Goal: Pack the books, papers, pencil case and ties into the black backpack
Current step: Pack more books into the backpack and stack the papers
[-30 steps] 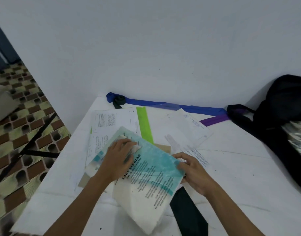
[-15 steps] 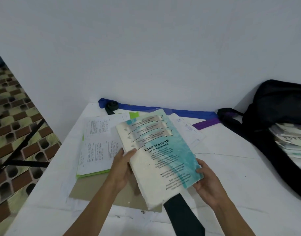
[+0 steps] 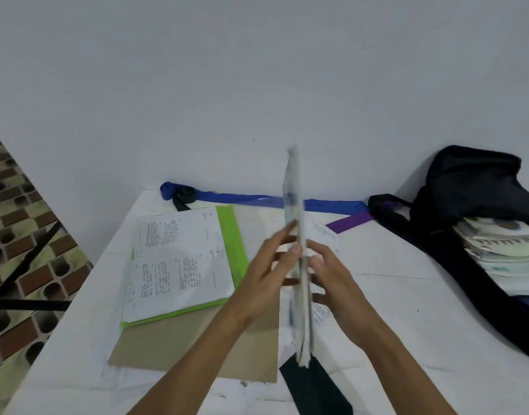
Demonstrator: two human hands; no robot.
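Two hands hold one thin book [image 3: 297, 265] upright and edge-on above the white table [image 3: 392, 295]: left hand [image 3: 269, 274] flat against its left face, right hand [image 3: 332, 277] against its right, fingers extended and pressing rather than curled. The book is blurred, so its cover cannot be read. Printed papers [image 3: 179, 262] lie on a green folder [image 3: 231, 235] over brown card [image 3: 197, 345]. Blue tie [image 3: 332, 205] and purple tie [image 3: 351, 221] lie by the wall; dark tie [image 3: 314, 387] at the near edge. Black backpack [image 3: 473, 187] lies open at right, with stacked books [image 3: 503, 253] inside.
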